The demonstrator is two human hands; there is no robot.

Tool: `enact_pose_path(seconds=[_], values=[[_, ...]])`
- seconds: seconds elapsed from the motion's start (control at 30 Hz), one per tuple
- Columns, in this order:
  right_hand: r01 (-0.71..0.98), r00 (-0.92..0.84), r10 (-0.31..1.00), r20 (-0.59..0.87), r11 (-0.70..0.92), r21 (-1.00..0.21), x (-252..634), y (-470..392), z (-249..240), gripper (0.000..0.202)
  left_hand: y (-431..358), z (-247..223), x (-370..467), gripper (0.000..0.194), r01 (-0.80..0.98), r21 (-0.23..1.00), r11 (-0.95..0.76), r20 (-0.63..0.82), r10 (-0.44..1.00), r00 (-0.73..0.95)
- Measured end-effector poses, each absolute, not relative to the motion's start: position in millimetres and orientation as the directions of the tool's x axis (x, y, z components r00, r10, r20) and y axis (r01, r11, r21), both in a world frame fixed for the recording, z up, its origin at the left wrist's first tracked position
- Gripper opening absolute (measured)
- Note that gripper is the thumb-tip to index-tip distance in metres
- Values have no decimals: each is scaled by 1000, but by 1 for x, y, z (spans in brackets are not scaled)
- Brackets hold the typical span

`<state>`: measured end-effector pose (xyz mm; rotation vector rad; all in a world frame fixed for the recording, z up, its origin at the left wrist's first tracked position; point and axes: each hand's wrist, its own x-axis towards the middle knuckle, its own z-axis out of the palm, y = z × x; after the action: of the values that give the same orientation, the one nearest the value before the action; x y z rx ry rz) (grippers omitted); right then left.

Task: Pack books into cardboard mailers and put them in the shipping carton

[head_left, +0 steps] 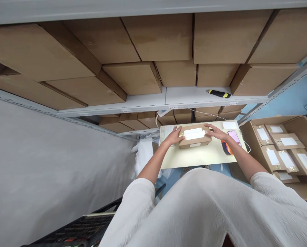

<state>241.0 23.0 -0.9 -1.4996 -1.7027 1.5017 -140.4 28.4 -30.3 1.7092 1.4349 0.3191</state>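
The left hand [173, 136] and the right hand [215, 131] clamp a small carton [189, 143] between them, one at each end. The left thumb lies over its near left corner with the fingers toward the far side; the right thumb and fingers close on the right end. The carton is directly between the palms, over the pale yellow table [192, 159]; whether it bears fully on the tabletop is hard to tell.

Right of the carton, a phone [234, 137] with a lit pink screen and an orange and purple object [227, 147] lie near the right forearm. A white rectangular item [230, 125] sits beyond the phone, to the carton's far right. Well right of the carton, a large open box [250, 137] holds small labelled parcels [288, 141]. Beyond and above the carton stands a metal shelf [184, 96] stacked with brown boxes [157, 37], a black and yellow cutter [219, 93] on its ledge. Left of the carton are white wrapping material [144, 154] and a grey wall [53, 154].

The carton's white label [194, 133] faces up. Its long axis runs left to right across the person's front, the right end slightly farther away.
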Motion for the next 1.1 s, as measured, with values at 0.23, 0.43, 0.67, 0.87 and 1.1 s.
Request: enact_pose_path(seconds=[0.23, 0.43, 0.67, 0.87, 1.1], values=[[487, -345, 920, -189, 3, -873, 251, 15, -23, 88, 13, -48, -119, 105, 635, 770, 63, -357, 867, 347], [565, -333, 930, -153, 67, -823, 259, 14, -33, 85, 14, -61, -107, 104, 612, 787, 76, -367, 855, 366], [565, -324, 938, -119, 91, -820, 252, 15, -44, 86, 19, -81, -114, 103, 590, 805, 62, -326, 877, 354], [604, -320, 919, -228, 12, -797, 242, 14, -81, 95, 17, -87, -115, 100, 659, 749, 72, -359, 879, 312], [580, -280, 927, -251, -44, -813, 251, 20, -104, 96, 7, -71, -87, 85, 823, 568, -4, -259, 948, 183]])
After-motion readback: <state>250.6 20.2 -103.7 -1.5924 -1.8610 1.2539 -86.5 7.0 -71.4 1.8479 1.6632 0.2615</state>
